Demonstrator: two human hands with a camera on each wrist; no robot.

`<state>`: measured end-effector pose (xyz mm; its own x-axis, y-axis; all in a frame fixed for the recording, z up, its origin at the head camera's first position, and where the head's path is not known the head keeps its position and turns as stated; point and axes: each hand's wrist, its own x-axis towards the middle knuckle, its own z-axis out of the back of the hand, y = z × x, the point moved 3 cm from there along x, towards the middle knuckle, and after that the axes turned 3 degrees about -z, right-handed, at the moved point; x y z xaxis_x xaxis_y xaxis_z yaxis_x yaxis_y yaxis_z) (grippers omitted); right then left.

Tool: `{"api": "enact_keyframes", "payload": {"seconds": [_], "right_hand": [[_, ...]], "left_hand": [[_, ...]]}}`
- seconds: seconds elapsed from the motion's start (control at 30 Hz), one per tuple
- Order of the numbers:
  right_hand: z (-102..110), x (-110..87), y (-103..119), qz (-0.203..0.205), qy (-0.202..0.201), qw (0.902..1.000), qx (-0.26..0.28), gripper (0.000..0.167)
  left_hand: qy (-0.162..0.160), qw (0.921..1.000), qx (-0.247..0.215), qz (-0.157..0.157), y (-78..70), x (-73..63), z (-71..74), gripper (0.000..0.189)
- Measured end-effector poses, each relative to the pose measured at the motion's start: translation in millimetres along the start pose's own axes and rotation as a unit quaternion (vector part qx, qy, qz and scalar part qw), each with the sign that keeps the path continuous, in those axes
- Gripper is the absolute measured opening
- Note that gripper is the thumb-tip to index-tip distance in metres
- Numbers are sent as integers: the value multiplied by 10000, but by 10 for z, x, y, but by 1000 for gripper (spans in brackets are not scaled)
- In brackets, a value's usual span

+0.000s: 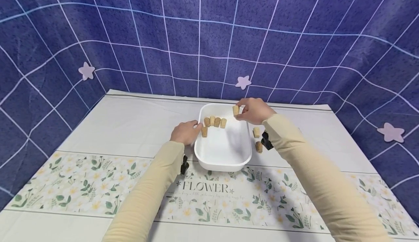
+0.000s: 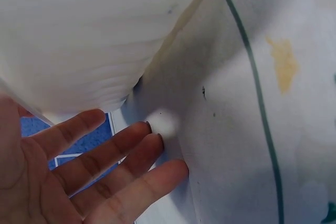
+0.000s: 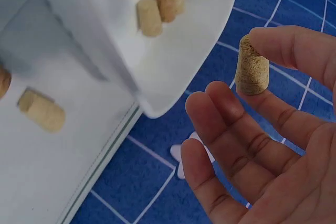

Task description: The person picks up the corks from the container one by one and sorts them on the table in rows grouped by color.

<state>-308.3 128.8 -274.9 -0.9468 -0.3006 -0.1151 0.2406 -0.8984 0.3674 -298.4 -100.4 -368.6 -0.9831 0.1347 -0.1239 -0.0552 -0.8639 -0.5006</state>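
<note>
A white rectangular tray [image 1: 222, 167] stands on the table. Several corks [image 1: 217, 122] stand or lie inside, a short row near its back left and one cork [image 1: 204, 132] just in front, by the left wall. My right hand [image 1: 255, 111] pinches a cork [image 3: 252, 66] between thumb and index finger above the tray's back right corner; its other fingers are loosely bent. At the tray's left side, my left hand [image 1: 186, 132] rests against the rim with the thumb at the edge. Its other fingers [image 2: 134, 161] extend, spread, beside the outer wall, while the thumb is hidden in the left wrist view.
Right of the tray, a pale cork [image 1: 256, 132] and a darker cork [image 1: 259, 146] lie on the table. The white tablecloth [image 1: 140, 125] has a flowered band [image 1: 91, 184] along the front. A blue curtain [image 1: 183, 35] with a line grid hangs behind the table.
</note>
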Motion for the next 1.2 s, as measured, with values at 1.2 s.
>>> {"api": "enact_keyframes", "payload": {"seconds": [1.2], "right_hand": [[-79, -168, -1051, -531, 116, 9983, 195, 51]], "left_hand": [[58, 10000, 9, -59, 0, -3, -2, 62]]}}
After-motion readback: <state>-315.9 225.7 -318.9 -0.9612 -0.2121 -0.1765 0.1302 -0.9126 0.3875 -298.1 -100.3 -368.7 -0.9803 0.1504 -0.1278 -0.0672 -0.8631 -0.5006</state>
